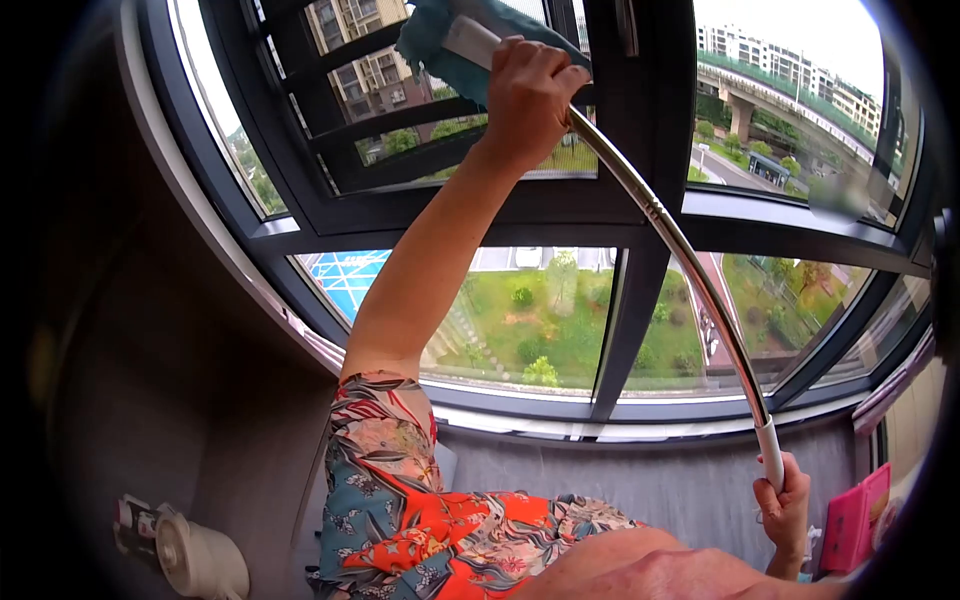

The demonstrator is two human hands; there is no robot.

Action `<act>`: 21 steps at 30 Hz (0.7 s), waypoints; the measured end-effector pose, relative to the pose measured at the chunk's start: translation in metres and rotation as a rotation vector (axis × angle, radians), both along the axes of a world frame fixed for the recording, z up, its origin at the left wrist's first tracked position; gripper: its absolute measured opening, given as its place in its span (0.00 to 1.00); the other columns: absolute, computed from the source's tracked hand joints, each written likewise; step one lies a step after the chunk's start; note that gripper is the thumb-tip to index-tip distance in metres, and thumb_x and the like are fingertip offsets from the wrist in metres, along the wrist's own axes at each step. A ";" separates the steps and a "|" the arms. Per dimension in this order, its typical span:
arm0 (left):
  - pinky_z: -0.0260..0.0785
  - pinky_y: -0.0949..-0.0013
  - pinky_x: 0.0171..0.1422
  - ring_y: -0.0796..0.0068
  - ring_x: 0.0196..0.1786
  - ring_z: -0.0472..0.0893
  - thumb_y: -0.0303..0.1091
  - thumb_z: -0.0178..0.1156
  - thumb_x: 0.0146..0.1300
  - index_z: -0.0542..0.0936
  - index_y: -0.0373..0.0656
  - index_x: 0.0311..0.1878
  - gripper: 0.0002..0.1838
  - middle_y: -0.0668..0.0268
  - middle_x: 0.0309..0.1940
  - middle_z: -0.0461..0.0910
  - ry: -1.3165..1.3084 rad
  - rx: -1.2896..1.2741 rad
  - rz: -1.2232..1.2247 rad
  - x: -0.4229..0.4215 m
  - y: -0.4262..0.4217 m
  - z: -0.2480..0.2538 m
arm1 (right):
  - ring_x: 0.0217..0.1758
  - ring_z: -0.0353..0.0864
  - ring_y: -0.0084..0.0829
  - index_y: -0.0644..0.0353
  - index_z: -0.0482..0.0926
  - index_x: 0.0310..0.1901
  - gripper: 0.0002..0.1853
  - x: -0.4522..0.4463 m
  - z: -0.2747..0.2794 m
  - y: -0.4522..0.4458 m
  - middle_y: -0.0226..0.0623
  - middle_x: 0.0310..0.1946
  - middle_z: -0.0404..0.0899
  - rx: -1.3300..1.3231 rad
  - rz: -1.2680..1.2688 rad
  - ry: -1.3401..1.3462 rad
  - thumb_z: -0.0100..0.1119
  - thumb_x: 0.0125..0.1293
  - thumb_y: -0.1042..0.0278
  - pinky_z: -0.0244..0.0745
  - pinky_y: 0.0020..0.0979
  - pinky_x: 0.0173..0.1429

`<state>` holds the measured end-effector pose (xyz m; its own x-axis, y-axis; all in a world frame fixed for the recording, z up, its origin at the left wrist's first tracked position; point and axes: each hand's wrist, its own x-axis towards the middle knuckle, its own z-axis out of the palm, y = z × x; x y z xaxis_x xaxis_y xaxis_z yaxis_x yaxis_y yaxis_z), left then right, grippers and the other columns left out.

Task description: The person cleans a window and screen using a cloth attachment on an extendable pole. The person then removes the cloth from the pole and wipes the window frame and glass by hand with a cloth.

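A mop with a curved-looking metal pole (690, 262) runs from the top of the view down to the lower right. Its head, covered with a teal cloth (432, 50), lies against the upper left window pane with the dark bars. My left hand (533, 100) is closed round the pole just below the head, with the arm stretched upward. At the lower right, my right hand (785, 505) grips the white handle end (769, 452). Part of the head is hidden behind my left hand and the top edge of the view.
Dark window frames (640, 225) surround the panes. A grey wall panel (600, 475) lies below. To the right stands a pink box (850, 520); at the lower left is a cream lidded pot (205, 560). A dark curved panel (190, 330) borders the left side.
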<state>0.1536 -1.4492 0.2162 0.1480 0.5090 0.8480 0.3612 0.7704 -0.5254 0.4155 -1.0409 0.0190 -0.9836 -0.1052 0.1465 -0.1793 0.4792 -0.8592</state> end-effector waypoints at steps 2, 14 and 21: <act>0.60 0.61 0.54 0.67 0.40 0.75 0.22 0.59 0.38 0.80 0.47 0.30 0.12 0.69 0.28 0.77 0.090 0.018 0.003 -0.011 -0.005 0.040 | 0.21 0.60 0.14 0.67 0.72 0.44 0.14 -0.023 0.008 -0.019 0.26 0.19 0.64 0.019 -0.003 0.125 0.55 0.55 0.78 0.58 0.20 0.24; 0.57 0.54 0.59 0.57 0.52 0.69 0.21 0.60 0.38 0.80 0.43 0.31 0.12 0.61 0.37 0.72 0.079 0.176 0.020 0.002 -0.010 0.023 | 0.29 0.74 0.24 0.60 0.63 0.61 0.23 -0.045 -0.045 -0.049 0.39 0.32 0.75 -0.070 0.219 0.392 0.48 0.64 0.75 0.70 0.26 0.34; 0.50 0.48 0.66 0.57 0.58 0.65 0.22 0.62 0.37 0.80 0.48 0.36 0.17 0.62 0.45 0.71 -0.109 0.168 0.150 0.015 0.000 -0.029 | 0.30 0.74 0.36 0.54 0.64 0.62 0.24 -0.029 -0.084 -0.054 0.45 0.33 0.74 0.047 0.148 0.554 0.47 0.63 0.78 0.69 0.29 0.35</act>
<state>0.1689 -1.4496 0.1869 -0.0155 0.3688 0.9294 0.2835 0.8930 -0.3496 0.3865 -1.0953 -0.0655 -0.7355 -0.2544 0.6279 -0.6647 0.4503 -0.5961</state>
